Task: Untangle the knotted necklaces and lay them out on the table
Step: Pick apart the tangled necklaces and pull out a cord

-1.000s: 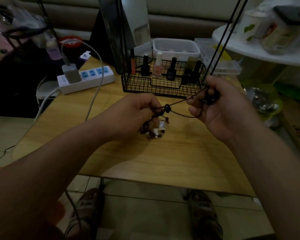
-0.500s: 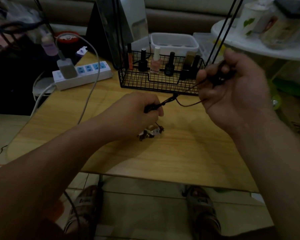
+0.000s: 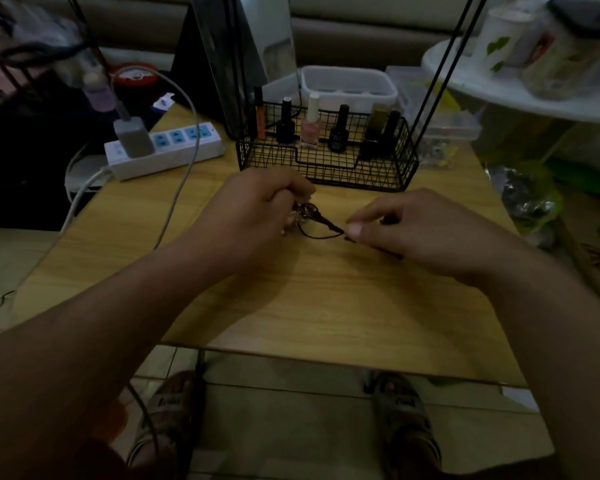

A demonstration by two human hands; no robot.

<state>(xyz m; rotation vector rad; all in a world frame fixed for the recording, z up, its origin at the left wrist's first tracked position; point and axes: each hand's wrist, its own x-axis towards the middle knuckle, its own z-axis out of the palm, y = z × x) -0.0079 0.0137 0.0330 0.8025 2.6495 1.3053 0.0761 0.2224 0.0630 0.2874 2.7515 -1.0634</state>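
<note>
Left hand (image 3: 257,209) grips the knotted necklaces (image 3: 307,213) low over the counter (image 3: 326,306) | right hand (image 3: 413,226) pinches one dark cord (image 3: 328,226) drawn sideways | tangle apparently unresolved, nothing laid out yet

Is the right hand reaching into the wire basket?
No, the right hand pinches the dark necklace cord over the table, in front of the wire basket, while the left hand grips its tangled end.

No readable text; sandal straps (image 3: 168,400) bear blurred print.

Head-worn view, forward and down
</note>
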